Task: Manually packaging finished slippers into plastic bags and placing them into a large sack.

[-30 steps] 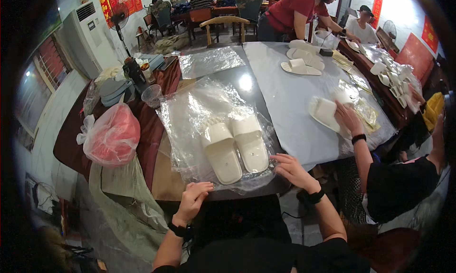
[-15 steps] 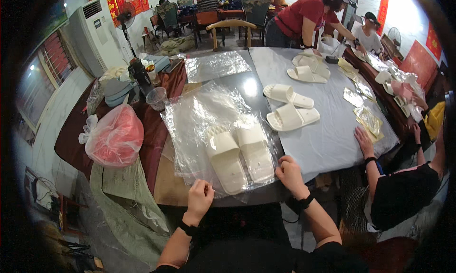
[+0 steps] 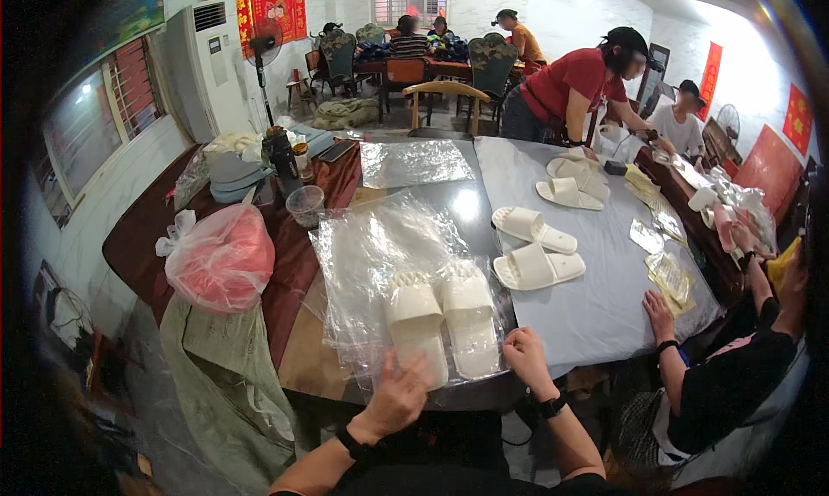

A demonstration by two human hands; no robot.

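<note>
Lower centre of frame: pair of white slippers [image 3: 442,323] side by side inside a clear plastic bag [image 3: 380,263], lying on the near edge of the table [image 3: 596,310], toes pointing up-frame. Left hand [image 3: 399,397] flat on the bag's near edge, fingers spread and open, tips touching the heel of the left-hand slipper through the plastic; nothing clamped. Right hand [image 3: 527,358] at the bag's lower right corner, fingers curled loosely against the plastic; cannot tell whether it pinches the bag. Both wrists carry dark bands. More clear bags stacked beneath, spreading up-frame. Centre right: two loose white slippers [image 3: 535,247] on the grey tabletop, well apart from the bag. Left of frame: knotted red plastic bag [image 3: 220,256] on the dark red cloth. Right edge: another person's hand [image 3: 658,313] resting on the table.
</note>
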